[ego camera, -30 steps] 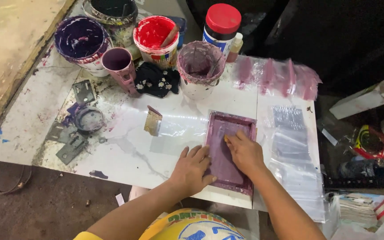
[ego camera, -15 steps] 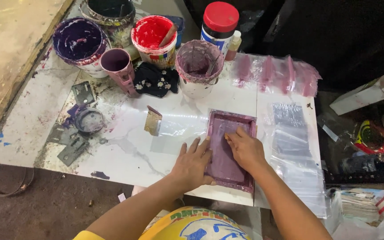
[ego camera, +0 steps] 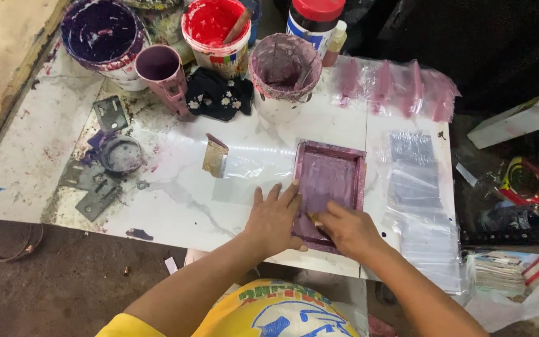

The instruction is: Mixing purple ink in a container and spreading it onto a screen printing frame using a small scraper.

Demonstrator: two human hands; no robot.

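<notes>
Since the earlier frame, the right hand (ego camera: 347, 229) has drawn back from the upper part of the purple-stained screen frame (ego camera: 329, 190) to its near edge, where its curled fingers grip a small flat tool (ego camera: 315, 218) pressed on the mesh. One left hand (ego camera: 276, 215) lies flat with fingers spread, holding nothing, steadying the frame's left rail. This single rectangular frame sits on the white marble-patterned worktop (ego camera: 176, 200), near its front edge. Behind it stand four round paint tubs: one dark purple (ego camera: 101, 34), one red (ego camera: 214, 28) with a stick in it, one crusted mauve (ego camera: 284, 72), and one small pink cup (ego camera: 160, 68). A black flowered cloth (ego camera: 219, 97) lies between them. Clear plastic bags (ego camera: 416, 181) lie stacked just right of the frame, and several grey metal plates (ego camera: 98, 193) are scattered at left.
</notes>
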